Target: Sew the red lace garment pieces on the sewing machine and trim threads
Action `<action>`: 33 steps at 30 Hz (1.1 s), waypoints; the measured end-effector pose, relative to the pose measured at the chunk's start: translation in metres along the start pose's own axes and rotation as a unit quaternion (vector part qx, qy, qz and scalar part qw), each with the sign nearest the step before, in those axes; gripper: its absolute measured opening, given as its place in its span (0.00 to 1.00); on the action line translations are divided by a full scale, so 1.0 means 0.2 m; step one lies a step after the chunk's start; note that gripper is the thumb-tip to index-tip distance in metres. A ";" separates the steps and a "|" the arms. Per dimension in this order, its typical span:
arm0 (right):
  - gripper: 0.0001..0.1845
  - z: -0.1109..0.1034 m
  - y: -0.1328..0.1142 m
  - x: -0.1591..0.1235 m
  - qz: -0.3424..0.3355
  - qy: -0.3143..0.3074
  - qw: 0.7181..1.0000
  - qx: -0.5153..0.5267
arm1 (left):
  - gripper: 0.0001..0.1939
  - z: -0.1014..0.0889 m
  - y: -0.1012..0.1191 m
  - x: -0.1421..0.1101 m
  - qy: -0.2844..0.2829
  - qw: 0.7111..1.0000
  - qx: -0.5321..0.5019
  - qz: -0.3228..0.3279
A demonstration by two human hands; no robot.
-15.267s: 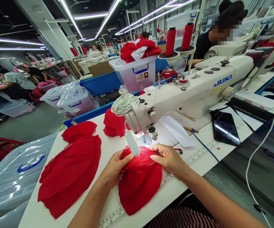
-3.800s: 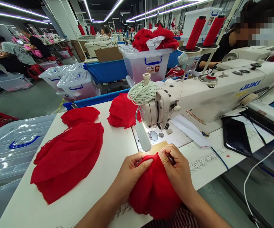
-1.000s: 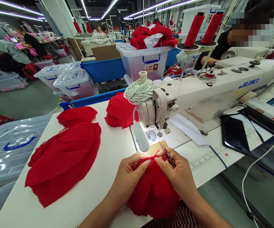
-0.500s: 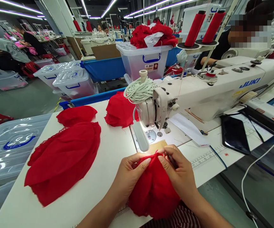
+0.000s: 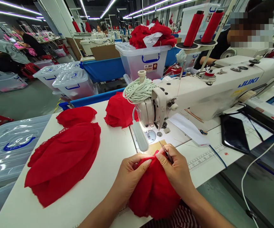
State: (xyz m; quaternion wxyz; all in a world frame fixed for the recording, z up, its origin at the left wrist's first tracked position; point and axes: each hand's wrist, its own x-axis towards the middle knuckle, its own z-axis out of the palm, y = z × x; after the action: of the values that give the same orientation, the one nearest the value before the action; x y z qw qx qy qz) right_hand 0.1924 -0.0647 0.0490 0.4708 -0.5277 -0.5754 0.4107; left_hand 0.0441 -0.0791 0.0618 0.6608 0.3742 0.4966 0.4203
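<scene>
My left hand [image 5: 133,172] is closed, pinching the gathered upper edge of a red fabric piece [image 5: 153,196] between thumb and fingers. My right hand [image 5: 175,167] grips the same edge just beside it. Tucked in the right fingers are small thread snips [image 5: 167,154], their pointed tips showing above the cloth. The fabric hangs down over the table's front edge towards my lap. Behind the hands stands a white sewing machine [image 5: 198,91], its lamp [image 5: 140,136] lit near the needle plate [image 5: 151,135]. A tan patch [image 5: 156,147] lies just beyond my fingers.
Red fabric pieces lie on the left of the table [image 5: 65,161] and behind the lamp [image 5: 119,109]. A phone [image 5: 234,134] and white paper strip [image 5: 189,129] lie right. Lidded plastic boxes [image 5: 13,148] stand left. A co-worker [image 5: 219,47] sits beyond the machine.
Since the oldest frame, the fabric has come nearer my body and its edge is gathered. The snips' tips show, vanish half a second ago, and show again now as my right fingers shift.
</scene>
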 end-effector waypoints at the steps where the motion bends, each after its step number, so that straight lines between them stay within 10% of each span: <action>1: 0.14 0.00 0.01 0.00 0.000 0.010 1.000 -0.008 | 0.10 0.00 0.00 0.00 0.001 1.000 0.000 -0.001; 11: 0.11 -0.08 0.11 0.01 0.012 0.231 0.965 0.123 | 0.12 -0.01 -0.01 0.02 0.014 0.999 -0.016 -0.024; 21: 0.05 -0.05 0.00 0.00 -0.090 -0.084 0.992 -0.006 | 0.07 -0.01 0.00 0.01 0.005 0.989 0.128 0.069; 27: 0.07 -0.07 -0.02 0.01 0.024 -0.116 0.993 -0.004 | 0.02 -0.01 0.00 0.00 0.059 0.975 0.192 0.091; 33: 0.14 -0.07 -0.03 0.02 -0.017 -0.103 0.994 -0.033 | 0.01 -0.02 -0.01 0.01 0.044 0.975 0.201 0.088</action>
State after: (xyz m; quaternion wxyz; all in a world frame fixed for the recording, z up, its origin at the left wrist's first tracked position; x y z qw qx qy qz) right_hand 0.2040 -0.0619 0.0589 0.3985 -0.4882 -0.6426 0.4358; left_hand 0.0414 -0.0786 0.0584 0.5099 0.5231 0.5647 0.3841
